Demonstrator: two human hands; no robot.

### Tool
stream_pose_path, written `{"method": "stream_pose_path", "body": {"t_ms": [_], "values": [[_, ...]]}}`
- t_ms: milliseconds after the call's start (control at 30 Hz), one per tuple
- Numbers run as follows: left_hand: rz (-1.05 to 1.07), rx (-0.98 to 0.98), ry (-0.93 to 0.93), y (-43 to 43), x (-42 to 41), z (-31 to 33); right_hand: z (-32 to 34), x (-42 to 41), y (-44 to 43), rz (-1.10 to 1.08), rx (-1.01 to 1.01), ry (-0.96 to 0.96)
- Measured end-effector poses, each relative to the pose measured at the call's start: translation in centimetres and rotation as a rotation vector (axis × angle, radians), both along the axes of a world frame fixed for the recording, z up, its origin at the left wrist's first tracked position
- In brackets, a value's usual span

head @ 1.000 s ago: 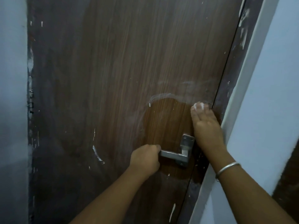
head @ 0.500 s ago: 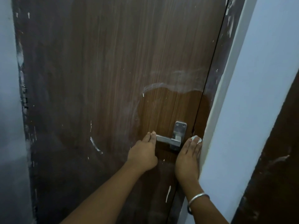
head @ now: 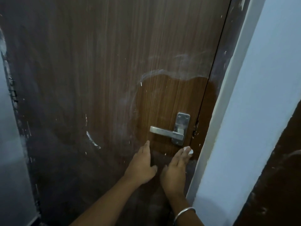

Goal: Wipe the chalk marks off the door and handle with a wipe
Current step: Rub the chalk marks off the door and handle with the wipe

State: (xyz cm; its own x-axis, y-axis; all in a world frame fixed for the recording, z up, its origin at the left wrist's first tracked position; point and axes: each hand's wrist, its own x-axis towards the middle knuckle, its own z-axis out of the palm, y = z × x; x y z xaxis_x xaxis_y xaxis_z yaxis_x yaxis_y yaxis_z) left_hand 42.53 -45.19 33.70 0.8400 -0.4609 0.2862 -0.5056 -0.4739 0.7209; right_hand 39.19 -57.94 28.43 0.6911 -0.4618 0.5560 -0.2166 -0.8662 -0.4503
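Observation:
The brown wooden door fills the view, with a hazy chalk arc above a darker, cleaner patch around the metal lever handle. A short chalk streak lies to the left, lower down. My left hand rests flat on the door just below the handle's free end, fingers straight. My right hand lies flat beside it near the door's edge. Its fingertips press a small white wipe against the wood below the handle plate; most of the wipe is hidden under them.
The dark door frame runs along the door's right edge, flecked with white. A pale wall juts out right of it, close to my right forearm. A grey wall borders the door's left side.
My left hand let go of the handle and dropped flat onto the door below it. My right hand slid the wipe down the door's edge from above the handle to below it.

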Motion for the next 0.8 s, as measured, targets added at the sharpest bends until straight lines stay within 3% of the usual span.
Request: {"method": "stream_pose_path", "body": {"t_ms": [100, 200, 333, 400, 467, 633, 800], "values": [[-0.003, 0.013, -0.012, 0.3, 0.7, -0.9, -1.3, 0.7, 1.4, 0.089, -0.196, 0.137], [0.010, -0.012, -0.038, 0.7, 1.1, -1.4, -0.6, 2.0, 2.3, 0.087, -0.298, 0.156], [0.093, -0.053, -0.160, 1.1, 1.5, -1.1, 1.2, 4.2, 3.1, 0.302, -0.586, 0.183], [0.121, -0.039, -0.186, 1.2, 1.6, -0.7, 1.6, 4.9, 3.1, 0.376, -0.797, 0.283], [0.116, -0.009, -0.163, 1.6, 1.7, -0.3, 1.3, 4.8, 2.4, 0.408, -0.873, 0.357], [0.080, 0.033, -0.088, 2.9, 1.5, -0.8, -2.1, 0.6, -1.1, 0.188, -0.573, 0.105], [0.031, 0.045, -0.025, 1.7, 0.4, -1.6, -1.8, -0.9, -1.3, -0.194, -0.158, 0.164]]}}
